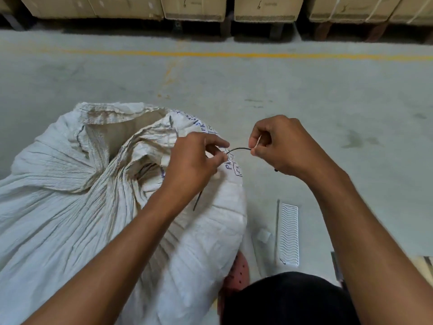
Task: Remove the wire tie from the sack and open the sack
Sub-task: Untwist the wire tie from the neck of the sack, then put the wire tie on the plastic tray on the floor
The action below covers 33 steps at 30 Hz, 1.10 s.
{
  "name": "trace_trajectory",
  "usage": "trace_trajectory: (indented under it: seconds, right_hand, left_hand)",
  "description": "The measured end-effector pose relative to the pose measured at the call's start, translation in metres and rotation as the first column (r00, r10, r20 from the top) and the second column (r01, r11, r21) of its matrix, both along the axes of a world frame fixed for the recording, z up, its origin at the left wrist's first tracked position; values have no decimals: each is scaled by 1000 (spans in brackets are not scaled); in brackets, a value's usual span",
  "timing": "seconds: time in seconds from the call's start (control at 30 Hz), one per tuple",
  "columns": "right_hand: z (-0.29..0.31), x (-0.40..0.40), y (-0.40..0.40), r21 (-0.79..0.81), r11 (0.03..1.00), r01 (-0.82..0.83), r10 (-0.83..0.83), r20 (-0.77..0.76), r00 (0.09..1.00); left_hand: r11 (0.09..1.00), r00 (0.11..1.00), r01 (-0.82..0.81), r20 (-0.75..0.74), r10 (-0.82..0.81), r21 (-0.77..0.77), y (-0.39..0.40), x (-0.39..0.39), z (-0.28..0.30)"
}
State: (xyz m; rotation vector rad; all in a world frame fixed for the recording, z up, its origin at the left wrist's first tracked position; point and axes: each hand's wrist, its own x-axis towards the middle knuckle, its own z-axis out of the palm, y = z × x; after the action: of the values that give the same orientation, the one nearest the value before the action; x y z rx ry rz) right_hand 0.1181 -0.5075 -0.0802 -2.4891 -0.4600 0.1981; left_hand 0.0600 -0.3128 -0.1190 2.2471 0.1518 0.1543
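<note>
Two hands pinching dark wire tie (237, 149) ends, left hand (194, 158), right hand (278, 144), white sack (70, 195) below

A grey concrete floor (304, 95) is crossed by a yellow painted line (234, 54) — cardboard boxes (194, 8) are ranged beyond it, and a white wavy-ribbed strip (289, 234) is laid nearer.

1. Purple printed lettering on the white sack (70, 207), running along the fold beside the left hand (194, 160); mostly crumpled and covered, only stray letters like "P" legible, no whole word readable.
2. Small dark marks on the cardboard boxes (194, 7) at the back, too blurred to read.
</note>
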Motion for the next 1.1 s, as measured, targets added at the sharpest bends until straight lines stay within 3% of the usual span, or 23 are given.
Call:
trace_trajectory:
  seconds: [0.2,0.27,0.4,0.6,0.83,0.97,1.1]
  right_hand:
    - [-64,4,-96,110,963,247,-240,-68,968]
    - [-104,5,-125,142,921,362,-348,-119,930]
    - [-191,2,-169,108,837,537,-509,-207,835]
    - [-307,-13,-204,-17,792,611,-592,-266,760]
    - [-409,-28,-207,-189,837,513,-546,-247,801]
    - [-444,-36,-209,-340,811,477,-535,-100,839]
    - [-461,-39,-218,-405,788,464,-532,-68,844]
  left_hand:
    - [936,964,32,-237,-121,-350,-95,49,-49]
    - [928,938,25,-313,-151,-372,-130,62,-82]
    - [935,883,-17,-445,-152,-354,-185,70,-162]
    - [936,824,-109,-557,-103,-334,-227,68,-270]
    - [957,824,-76,-558,-97,-278,-244,62,-357]
    - [987,869,44,-481,-115,-156,-248,55,-396]
    - [986,867,166,-475,-151,-9,-250,49,-415]
